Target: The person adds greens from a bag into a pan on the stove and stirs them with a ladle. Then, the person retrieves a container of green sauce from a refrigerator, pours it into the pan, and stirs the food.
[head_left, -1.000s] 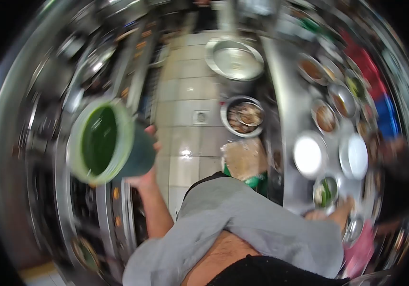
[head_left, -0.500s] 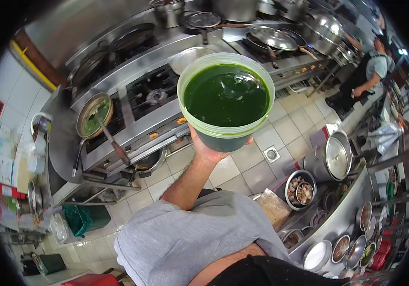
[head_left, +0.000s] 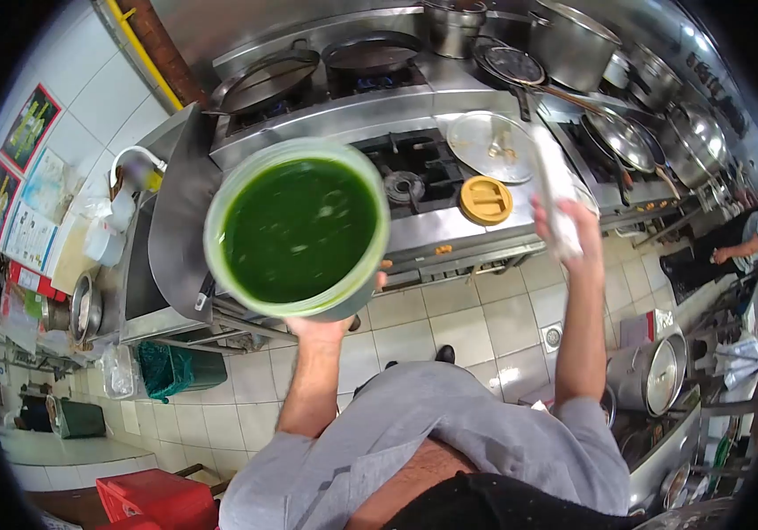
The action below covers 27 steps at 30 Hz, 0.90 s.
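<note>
My left hand (head_left: pixel 326 329) supports a translucent round tub (head_left: pixel 357 296) from below and behind. Dark green liquid (head_left: pixel 299 231) fills it nearly to the rim, with a few pale flecks on the surface. At the right, my right hand (head_left: pixel 573 231) is closed around a long white object (head_left: pixel 554 190), blurred, held upright; what it is cannot be made out. Between the hands, a round yellow object (head_left: pixel 486 200) lies on the front ledge of the stove (head_left: pixel 428 234). Behind it, a metal lid or tray (head_left: pixel 489 146) rests beside the burner.
Dark pans (head_left: pixel 372 53) and large pots (head_left: pixel 572 44) line the back of the stove. A sink (head_left: pixel 154 283) stands left, with a green bin (head_left: pixel 193 369) below it. Another person (head_left: pixel 737 247) stands far right. A large pot (head_left: pixel 648 375) sits low at right.
The view has swung toward the stove and sink. The green tub has moved left in view, still in my left hand. My right hand has come into view holding the white object.
</note>
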Motion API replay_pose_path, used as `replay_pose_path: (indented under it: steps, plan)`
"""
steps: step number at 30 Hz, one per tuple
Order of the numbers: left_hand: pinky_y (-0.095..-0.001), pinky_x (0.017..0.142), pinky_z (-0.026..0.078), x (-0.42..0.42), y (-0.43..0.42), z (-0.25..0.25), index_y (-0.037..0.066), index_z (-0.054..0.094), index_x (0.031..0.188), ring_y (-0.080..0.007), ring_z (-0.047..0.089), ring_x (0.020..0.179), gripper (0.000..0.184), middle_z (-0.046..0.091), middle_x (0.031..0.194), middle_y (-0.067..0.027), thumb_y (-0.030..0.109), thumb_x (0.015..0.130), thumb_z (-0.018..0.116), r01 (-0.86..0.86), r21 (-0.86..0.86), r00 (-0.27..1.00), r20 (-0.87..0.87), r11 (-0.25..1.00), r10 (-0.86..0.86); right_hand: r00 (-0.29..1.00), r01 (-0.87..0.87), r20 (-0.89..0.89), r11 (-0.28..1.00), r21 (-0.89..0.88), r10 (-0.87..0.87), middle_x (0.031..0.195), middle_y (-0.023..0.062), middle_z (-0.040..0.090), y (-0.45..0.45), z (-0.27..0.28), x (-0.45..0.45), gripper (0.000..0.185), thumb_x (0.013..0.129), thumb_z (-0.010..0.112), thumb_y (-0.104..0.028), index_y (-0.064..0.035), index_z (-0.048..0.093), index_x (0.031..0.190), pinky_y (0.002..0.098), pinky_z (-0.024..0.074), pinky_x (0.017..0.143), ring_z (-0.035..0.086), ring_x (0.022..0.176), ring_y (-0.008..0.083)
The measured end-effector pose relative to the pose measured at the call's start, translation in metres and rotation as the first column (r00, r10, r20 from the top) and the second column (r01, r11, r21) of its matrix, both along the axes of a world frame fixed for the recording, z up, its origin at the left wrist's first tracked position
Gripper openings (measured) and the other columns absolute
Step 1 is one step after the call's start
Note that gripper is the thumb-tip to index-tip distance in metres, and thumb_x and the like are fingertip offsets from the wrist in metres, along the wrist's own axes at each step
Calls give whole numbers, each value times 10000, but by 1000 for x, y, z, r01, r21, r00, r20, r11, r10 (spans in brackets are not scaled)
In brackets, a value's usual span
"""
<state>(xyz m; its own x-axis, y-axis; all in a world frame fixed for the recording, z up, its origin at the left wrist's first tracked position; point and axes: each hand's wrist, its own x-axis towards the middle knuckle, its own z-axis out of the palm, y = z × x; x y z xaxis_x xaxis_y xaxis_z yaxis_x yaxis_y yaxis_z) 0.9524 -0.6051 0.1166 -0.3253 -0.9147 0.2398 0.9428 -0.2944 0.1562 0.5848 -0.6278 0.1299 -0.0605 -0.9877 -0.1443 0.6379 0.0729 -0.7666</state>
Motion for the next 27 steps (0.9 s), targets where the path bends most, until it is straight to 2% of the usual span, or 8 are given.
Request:
replay_pose_path:
  steps: [4,8,10,13,18,22,24,27]
  plan:
    - [-722,793,312,33,-8,6,90,367,1346,-541,246,1238,687,354,1360,-209,534,832,473,-304,-53,949,76,951,307,900,-382,172,915,-132,401,952,184,551,-166,14,61,508,771,592,-115,54,370,1195,350,534,618,596,757,249]
    - [-701,814,290,50,-12,2,119,386,1338,-517,234,1254,637,358,1360,-185,484,830,508,-451,66,891,-31,890,453,863,-482,130,873,-80,488,907,167,542,-317,24,102,395,763,611,-65,31,431,1101,399,532,589,589,785,274]
    - [-714,823,311,51,-16,-5,100,378,1342,-519,284,1235,651,368,1354,-207,498,837,481,-604,6,797,-33,797,604,876,-457,147,888,-51,459,846,155,555,-378,27,120,306,764,622,-64,16,465,1014,412,529,544,602,723,282]
    - [-674,794,331,45,-22,-6,112,405,1326,-515,298,1228,632,398,1345,-174,495,831,493,-724,-4,690,2,690,724,879,-472,-54,881,41,473,705,128,565,-457,26,134,200,765,631,-70,-14,474,876,422,517,469,599,568,284]
    - [-662,810,320,25,-30,-4,129,385,1343,-509,278,1239,658,379,1359,-165,512,821,501,-822,18,569,24,569,822,819,-533,-80,805,261,568,680,136,553,-563,6,132,146,762,621,-66,5,510,825,391,518,509,587,575,269]
    - [-666,812,314,13,-38,-8,136,375,1350,-504,263,1246,670,361,1371,-162,516,815,509,-867,16,498,30,498,867,717,-517,-314,777,360,623,683,122,562,-607,0,114,112,743,634,-67,-19,537,769,392,515,542,583,612,263]
    - [-669,812,311,5,-44,-5,145,378,1349,-498,261,1247,684,367,1364,-161,527,801,523,-870,12,494,18,494,869,714,-358,-459,839,409,529,773,144,568,-608,7,110,136,724,644,-81,-16,553,801,404,530,583,588,706,278]
    - [-632,809,326,1,-52,-6,158,357,1357,-485,247,1252,665,364,1354,-158,485,808,542,-872,-8,487,69,489,870,701,-312,-478,830,463,530,881,166,558,-618,17,98,215,711,630,-73,-5,541,894,417,539,618,586,774,306]
